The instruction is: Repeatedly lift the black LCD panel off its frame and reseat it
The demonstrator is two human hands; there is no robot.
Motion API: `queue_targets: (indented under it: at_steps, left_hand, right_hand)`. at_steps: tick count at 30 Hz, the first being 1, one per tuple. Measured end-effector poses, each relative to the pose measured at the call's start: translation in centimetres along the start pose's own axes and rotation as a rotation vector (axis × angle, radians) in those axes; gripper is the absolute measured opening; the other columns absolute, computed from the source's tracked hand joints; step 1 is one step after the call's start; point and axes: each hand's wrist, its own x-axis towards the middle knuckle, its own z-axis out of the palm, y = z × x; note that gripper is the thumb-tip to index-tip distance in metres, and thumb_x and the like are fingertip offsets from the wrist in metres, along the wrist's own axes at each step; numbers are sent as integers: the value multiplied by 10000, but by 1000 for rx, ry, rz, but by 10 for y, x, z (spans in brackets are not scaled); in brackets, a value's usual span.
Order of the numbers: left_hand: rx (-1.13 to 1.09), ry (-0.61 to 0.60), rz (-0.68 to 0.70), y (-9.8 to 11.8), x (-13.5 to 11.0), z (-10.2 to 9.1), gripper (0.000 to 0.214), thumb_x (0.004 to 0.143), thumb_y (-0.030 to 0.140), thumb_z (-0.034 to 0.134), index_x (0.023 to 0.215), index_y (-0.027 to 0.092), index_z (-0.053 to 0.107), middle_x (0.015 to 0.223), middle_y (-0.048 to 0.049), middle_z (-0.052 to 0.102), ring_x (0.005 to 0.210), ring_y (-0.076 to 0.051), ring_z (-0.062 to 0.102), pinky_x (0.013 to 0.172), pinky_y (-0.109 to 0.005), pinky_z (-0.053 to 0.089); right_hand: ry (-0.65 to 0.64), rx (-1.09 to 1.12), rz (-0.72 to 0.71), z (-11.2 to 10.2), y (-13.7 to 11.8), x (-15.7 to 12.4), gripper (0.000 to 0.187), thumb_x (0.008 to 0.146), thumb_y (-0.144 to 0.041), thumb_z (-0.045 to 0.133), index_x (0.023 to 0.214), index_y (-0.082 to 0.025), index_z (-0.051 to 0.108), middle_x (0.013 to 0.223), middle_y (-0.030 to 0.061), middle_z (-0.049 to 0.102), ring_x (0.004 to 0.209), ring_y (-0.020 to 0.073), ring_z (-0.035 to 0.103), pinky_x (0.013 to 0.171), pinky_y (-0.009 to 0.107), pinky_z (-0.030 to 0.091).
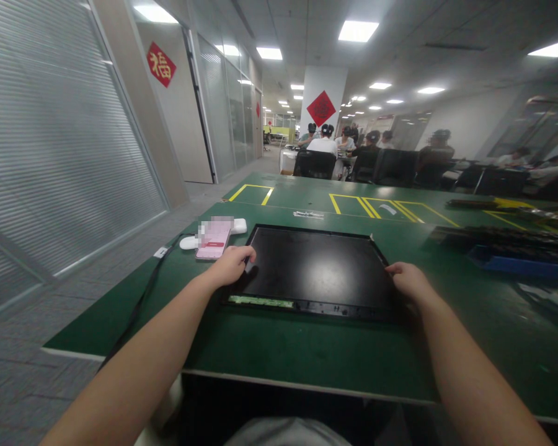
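Observation:
A flat black display panel point(314, 269) lies on the green table point(307, 353) in front of me. My left hand point(232, 263) rests on the panel's left edge with fingers curled round it. At the panel's right edge my right hand point(408, 279) grips in the same way, fingers bent over the rim. A strip of bare circuit board runs along the panel's near edge.
A pink phone point(212, 240) lies on a white charger with a black cable at the left. Blue trays with dark parts point(506, 248) stand at the right. Yellow outlines mark the table's far side. Several seated people work at tables beyond.

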Motion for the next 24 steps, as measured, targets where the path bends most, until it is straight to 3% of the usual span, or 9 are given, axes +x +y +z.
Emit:
queue_targets:
  at_steps: [5,9,14,17,20,24]
  left_hand:
    - [16,-8,-23,-1,-1,0,358,633,1,392,814,221,609,876,-31,668,936,-236,603,907,-358,444]
    - [7,12,-109,-3,-2,4,428,677,10,405,955,209,662,1013,-61,696,1038,-262,611,934,-379,462]
    - [-76,140,-141,0,0,4,455,771,53,402,1135,163,652,1237,-103,668,1188,-248,592,1050,-373,427]
    - [-68,203,-225,5,0,2,414,869,141,392,1212,106,622,1266,-154,655,1216,-269,585,1058,-400,429]
    - [-43,153,-337,9,-1,0,442,877,146,428,1288,99,587,1243,-164,679,1166,-279,629,1003,-397,476]
    - [38,61,-359,14,-3,0,498,843,78,457,1324,125,579,1266,-157,683,1163,-286,640,993,-377,475]
  right_hand:
    - [-6,8,-6,2,2,1,426,665,-24,536,1006,-150,758,979,118,750,844,224,696,753,287,514]
    - [4,-18,-8,0,0,0,421,662,-32,542,1001,-154,759,977,114,749,860,223,693,761,284,510]
    - [-14,-40,3,-3,-6,-4,365,696,-69,568,999,-149,756,998,122,741,866,230,687,750,284,507]
    - [-23,-35,14,-4,-7,-6,365,709,-81,568,1016,-157,751,1003,123,737,852,230,688,732,282,504]
    - [-19,-25,14,-2,-5,-6,364,713,-81,560,1016,-158,746,1006,122,736,851,226,687,721,277,500]
    - [-10,-20,12,0,-3,-3,352,710,-86,563,1004,-157,743,1007,119,735,860,225,681,720,279,495]
